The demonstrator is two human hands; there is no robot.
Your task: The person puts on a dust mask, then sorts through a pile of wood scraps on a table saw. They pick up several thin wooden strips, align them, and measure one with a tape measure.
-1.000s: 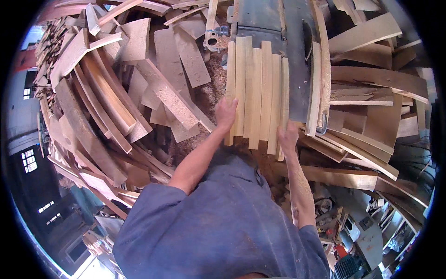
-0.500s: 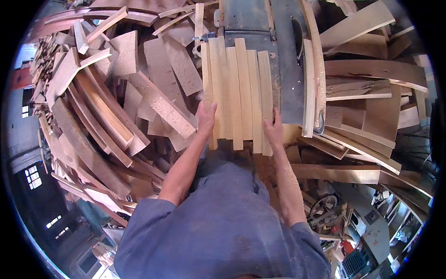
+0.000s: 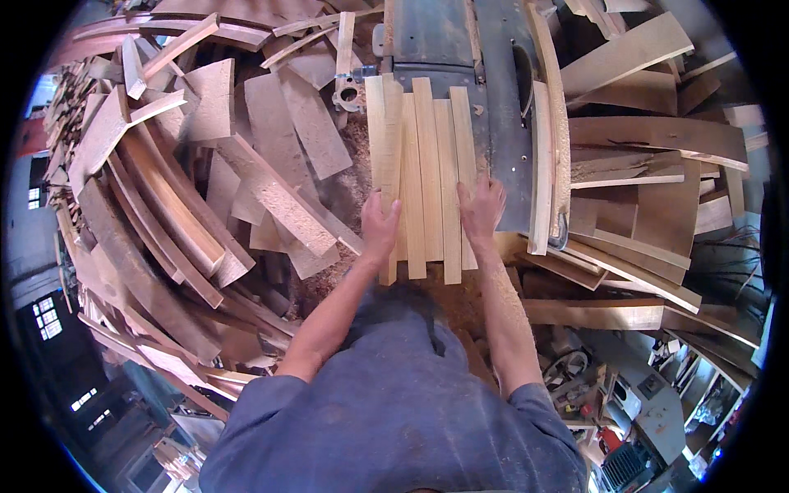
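Head view: where are the pale, narrow wooden strips (image 3: 423, 164)?

— Centre of the frame, side by side in an uneven row, with a dark grey metal surface (image 3: 511, 172) just beyond and to their right.

— And the hands?

— Both half curled: the left hand (image 3: 380, 228) at the row's left edge, the right hand (image 3: 483, 209) at its right. I cannot tell how firmly either grips.

— Around them?

— Brown, dusty wooden boards (image 3: 281, 131), heaped left and right.
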